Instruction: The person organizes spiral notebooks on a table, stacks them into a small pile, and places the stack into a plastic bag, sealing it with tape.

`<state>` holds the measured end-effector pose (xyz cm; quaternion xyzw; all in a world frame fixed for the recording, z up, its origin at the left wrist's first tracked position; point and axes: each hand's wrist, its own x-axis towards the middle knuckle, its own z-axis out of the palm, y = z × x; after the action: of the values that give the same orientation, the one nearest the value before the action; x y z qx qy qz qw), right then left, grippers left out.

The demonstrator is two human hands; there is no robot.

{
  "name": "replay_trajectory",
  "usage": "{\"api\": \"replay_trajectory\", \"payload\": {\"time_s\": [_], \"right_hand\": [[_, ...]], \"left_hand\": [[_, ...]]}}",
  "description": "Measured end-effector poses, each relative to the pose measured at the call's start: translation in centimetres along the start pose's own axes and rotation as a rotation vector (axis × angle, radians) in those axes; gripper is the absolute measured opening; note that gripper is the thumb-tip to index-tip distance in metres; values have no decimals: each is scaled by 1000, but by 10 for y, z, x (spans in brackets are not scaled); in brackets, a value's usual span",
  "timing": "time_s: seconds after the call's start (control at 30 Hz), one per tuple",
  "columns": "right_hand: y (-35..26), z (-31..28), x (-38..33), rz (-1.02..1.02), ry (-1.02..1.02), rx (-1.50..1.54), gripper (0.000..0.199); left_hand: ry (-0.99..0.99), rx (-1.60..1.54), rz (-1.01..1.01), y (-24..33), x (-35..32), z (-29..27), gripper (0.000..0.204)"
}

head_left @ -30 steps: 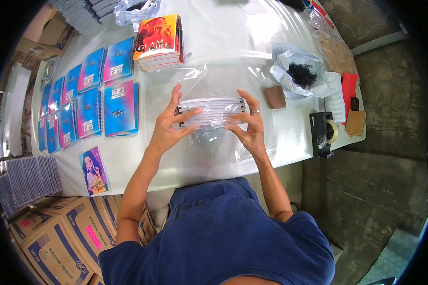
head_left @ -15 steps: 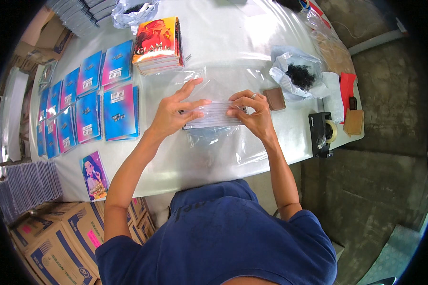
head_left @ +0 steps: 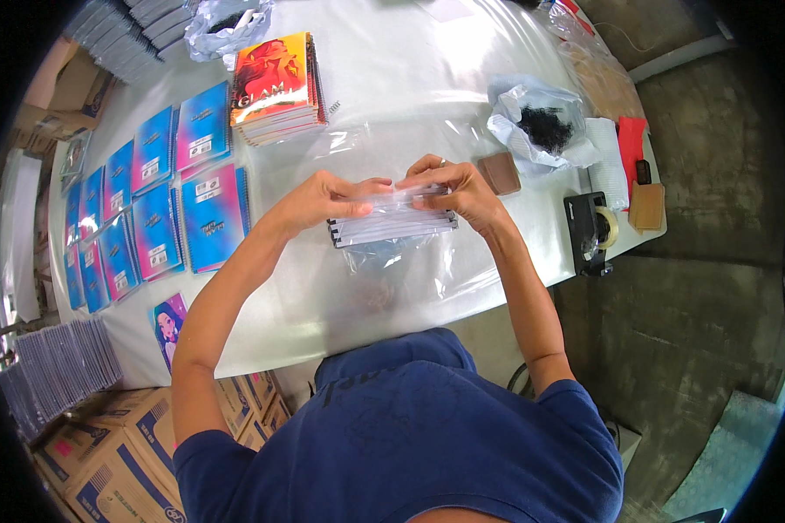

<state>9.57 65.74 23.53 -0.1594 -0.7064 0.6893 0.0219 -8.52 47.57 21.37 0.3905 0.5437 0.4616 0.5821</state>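
Observation:
A stack of notebooks (head_left: 394,230) with its page edges facing me lies in the middle of the table, wrapped in clear plastic film (head_left: 384,260). My left hand (head_left: 327,199) pinches the film along the stack's upper left side, thumb and fingers close together. From the other end my right hand (head_left: 460,193), a ring on one finger, grips the film with thumb and fingers over the stack's top. The two hands' fingertips nearly meet. Loose film spreads out on the table around the stack, and glare hides its exact edges.
Blue-and-pink spiral notebooks (head_left: 209,218) lie in rows at left; a pile of orange-covered notebooks (head_left: 275,83) stands behind. On the right are a bag of black bits (head_left: 545,129), a brown block (head_left: 500,173) and a tape dispenser (head_left: 590,234). Cardboard boxes (head_left: 122,462) sit below, left.
My left hand's raised fingers have come down, and both hands have drawn closer together over the stack. More of the stack's near side shows. The view has shifted slightly.

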Motion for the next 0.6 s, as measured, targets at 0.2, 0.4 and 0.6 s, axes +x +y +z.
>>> {"api": "replay_trajectory", "payload": {"time_s": [0.2,0.4,0.6], "right_hand": [[-2,11,-3,-180,2,-279,35],[-4,22,-17,-331,194,-696,28],[9,76,-82,-25,570,-455,11]], "left_hand": [[-93,450,125,-2,-4,-6,54],[49,1436,346,29,-30,34,74],[225,1547,540,12,-37,41,59]]}}
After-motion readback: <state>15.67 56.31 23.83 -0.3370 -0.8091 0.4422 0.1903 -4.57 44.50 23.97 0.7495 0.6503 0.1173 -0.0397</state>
